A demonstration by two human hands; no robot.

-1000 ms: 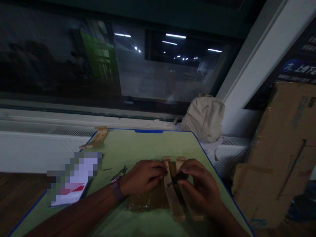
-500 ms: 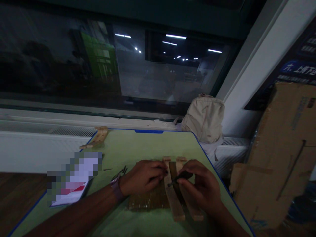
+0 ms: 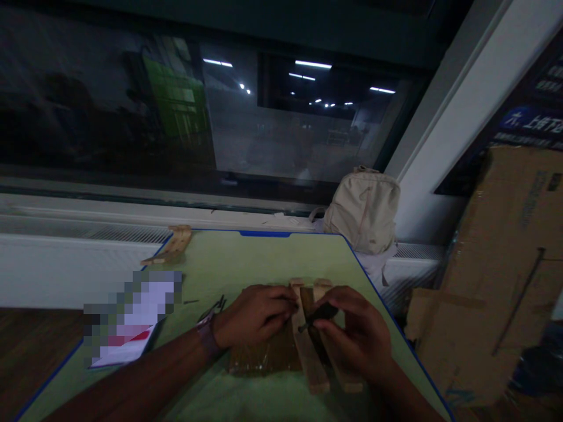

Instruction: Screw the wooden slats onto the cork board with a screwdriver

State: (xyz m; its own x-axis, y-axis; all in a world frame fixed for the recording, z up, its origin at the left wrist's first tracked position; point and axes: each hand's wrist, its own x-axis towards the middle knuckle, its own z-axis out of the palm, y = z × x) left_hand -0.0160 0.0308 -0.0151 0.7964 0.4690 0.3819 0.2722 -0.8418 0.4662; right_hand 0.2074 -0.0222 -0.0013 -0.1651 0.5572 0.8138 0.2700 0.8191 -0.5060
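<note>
Two light wooden strips (image 3: 315, 375) lie side by side, each with a small block at its far end. Under them is a brown, shiny, plastic-wrapped piece (image 3: 264, 358). My right hand (image 3: 358, 331) is closed around a small dark tool (image 3: 323, 315), which looks like a stubby screwdriver; its tip points left over the left strip. My left hand (image 3: 259, 313) is closed at that strip's left edge, fingertips pinched together. Whatever lies between those fingertips is too small and dark to make out.
Thin dark metal pieces (image 3: 220, 303) lie left of my left wrist. A blurred-out sheet or booklet (image 3: 132, 328) is at the table's left side, and a curved wooden piece (image 3: 173, 246) at the far left corner. Beyond are a beige backpack (image 3: 367, 208) and cardboard (image 3: 492, 264) at right.
The dark tool has tilted slightly in my right hand, its tip staying over the left strip. My left hand and the wooden strips look almost unchanged.
</note>
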